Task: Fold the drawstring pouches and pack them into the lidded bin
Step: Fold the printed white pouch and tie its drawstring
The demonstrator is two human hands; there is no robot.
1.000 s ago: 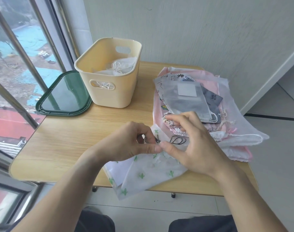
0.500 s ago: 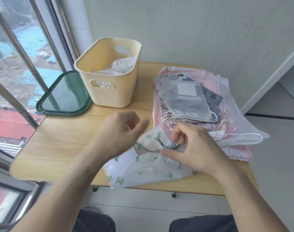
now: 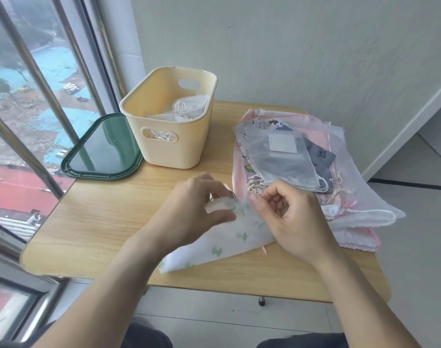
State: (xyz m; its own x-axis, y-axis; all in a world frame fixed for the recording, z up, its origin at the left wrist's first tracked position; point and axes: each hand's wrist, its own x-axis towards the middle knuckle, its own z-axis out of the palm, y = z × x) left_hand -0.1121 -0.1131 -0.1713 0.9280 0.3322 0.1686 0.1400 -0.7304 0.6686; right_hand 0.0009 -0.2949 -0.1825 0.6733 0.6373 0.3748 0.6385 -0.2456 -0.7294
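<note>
I'm on the folding step, working the top end of the cactus-print pouch (image 3: 229,237), which lies across the near middle of the table (image 3: 109,222). My left hand (image 3: 189,212) pinches the gathered mouth of it, thumb under and fingers curled over the fabric. My right hand (image 3: 289,217), at three o'clock from the left, has its fingers curled in on the same edge; I judge it's nipping the cloth or cord, though the grip itself is hidden. The cream bin (image 3: 169,126) sits at eleven o'clock, open, pouches already inside, its green lid (image 3: 101,156) flat at its nine o'clock. The unfolded pile (image 3: 314,156) waits at one o'clock. Next I reckon: tuck the cord in, fold flat, then carry it over to the bin.
</note>
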